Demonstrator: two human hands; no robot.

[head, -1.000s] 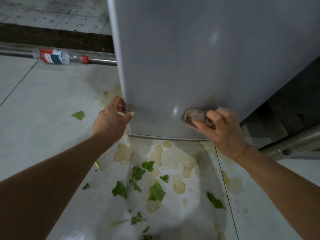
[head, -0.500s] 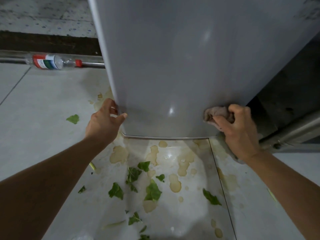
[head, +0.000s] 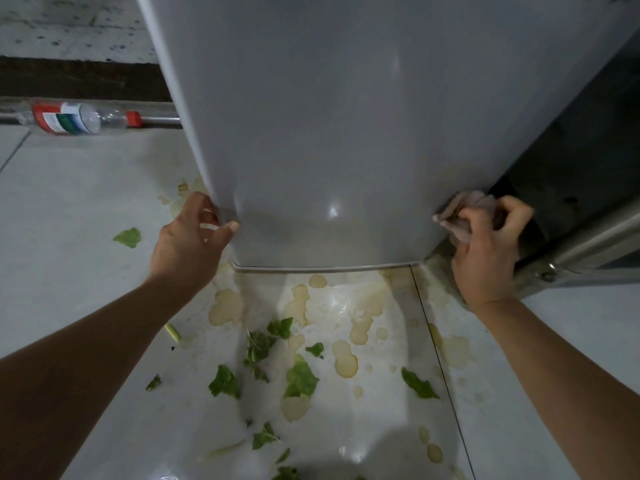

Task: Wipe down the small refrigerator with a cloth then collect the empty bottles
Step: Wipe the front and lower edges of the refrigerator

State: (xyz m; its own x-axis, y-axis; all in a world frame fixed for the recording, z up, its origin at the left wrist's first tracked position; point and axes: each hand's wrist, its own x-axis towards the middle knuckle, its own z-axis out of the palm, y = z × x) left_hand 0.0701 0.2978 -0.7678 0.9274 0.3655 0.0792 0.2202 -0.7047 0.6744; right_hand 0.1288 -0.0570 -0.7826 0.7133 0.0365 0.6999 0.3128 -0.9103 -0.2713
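Observation:
The grey refrigerator [head: 346,116] fills the upper middle of the head view, its door bottom just above the floor. My left hand [head: 188,244] grips the door's lower left edge, thumb on the front face. My right hand [head: 485,251] holds a crumpled pinkish-brown cloth [head: 464,211] against the door's lower right corner. An empty clear plastic bottle [head: 79,118] with a red, white and green label and a red cap lies on its side on the floor at the far left, by the wall.
Pale tiled floor [head: 69,220] carries yellowish liquid puddles [head: 344,362] and torn green leaves [head: 299,377] in front of the fridge. A metal pipe [head: 159,118] runs along the wall base. A dark metal unit [head: 581,188] stands right of the fridge.
My right hand slid the cloth rightward along the bottom of the door, from its middle to its right corner. My left hand kept its grip on the left edge.

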